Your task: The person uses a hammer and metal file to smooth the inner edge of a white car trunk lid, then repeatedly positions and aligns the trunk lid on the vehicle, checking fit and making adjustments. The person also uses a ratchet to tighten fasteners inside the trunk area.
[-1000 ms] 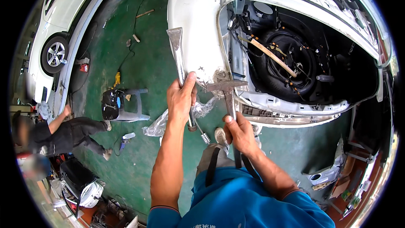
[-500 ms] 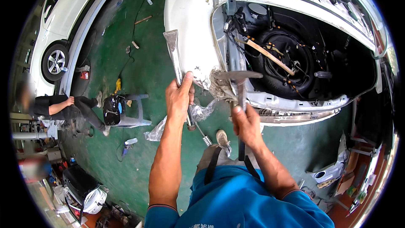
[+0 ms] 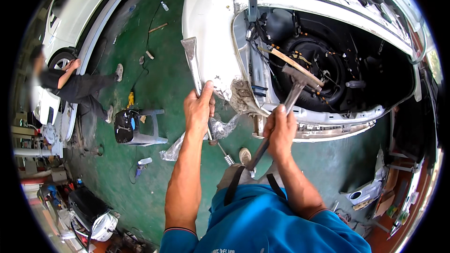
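The left hand (image 3: 198,112) holds a metal bar (image 3: 194,64), the right hand (image 3: 280,132) a hammer (image 3: 294,94), by a white car (image 3: 206,28).

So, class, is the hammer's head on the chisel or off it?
Off: the hammer's head is right of the chisel in the left hand, with white bodywork showing between.

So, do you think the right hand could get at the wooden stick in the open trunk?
Probably not while the right hand grips the hammer, though the open trunk leaves the wooden stick accessible.
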Motion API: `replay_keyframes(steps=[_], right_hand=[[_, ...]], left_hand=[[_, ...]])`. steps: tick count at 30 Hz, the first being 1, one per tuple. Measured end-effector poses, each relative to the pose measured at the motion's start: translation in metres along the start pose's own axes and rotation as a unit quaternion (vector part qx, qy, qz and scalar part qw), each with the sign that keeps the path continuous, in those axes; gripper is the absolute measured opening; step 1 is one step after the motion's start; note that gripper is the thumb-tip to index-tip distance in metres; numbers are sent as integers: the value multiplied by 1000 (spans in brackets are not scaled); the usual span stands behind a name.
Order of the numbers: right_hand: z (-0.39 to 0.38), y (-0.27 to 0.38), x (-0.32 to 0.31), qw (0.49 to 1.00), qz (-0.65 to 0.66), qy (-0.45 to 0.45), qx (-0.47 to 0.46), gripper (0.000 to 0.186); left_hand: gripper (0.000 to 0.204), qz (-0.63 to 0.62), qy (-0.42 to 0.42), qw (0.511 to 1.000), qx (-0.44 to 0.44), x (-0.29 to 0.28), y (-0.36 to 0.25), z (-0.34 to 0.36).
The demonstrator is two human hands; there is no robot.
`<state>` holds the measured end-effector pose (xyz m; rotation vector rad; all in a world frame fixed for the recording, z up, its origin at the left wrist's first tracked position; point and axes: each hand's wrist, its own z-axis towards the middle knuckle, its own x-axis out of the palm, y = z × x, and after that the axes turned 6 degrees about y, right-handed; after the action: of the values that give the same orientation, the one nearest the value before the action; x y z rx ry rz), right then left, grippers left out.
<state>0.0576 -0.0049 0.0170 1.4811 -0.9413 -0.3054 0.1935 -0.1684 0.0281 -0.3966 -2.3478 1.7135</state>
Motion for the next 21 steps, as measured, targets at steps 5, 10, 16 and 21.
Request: replay_keyframes(steps=[5, 10, 16, 21], right_hand=[[-24, -35, 0, 963, -141, 211, 95, 34], [-12, -9, 4, 995, -43, 68, 60, 37], [-20, -12, 6, 975, -127, 153, 98, 37], [-19, -24, 14, 968, -150, 163, 117, 38]], left_hand=[[42, -1, 0, 1000, 6, 3, -3, 0], [42, -6, 3, 1000, 3, 1, 0, 0], [42, -2, 6, 1000, 1, -3, -2, -1], [42, -6, 18, 1000, -4, -2, 0, 1]])
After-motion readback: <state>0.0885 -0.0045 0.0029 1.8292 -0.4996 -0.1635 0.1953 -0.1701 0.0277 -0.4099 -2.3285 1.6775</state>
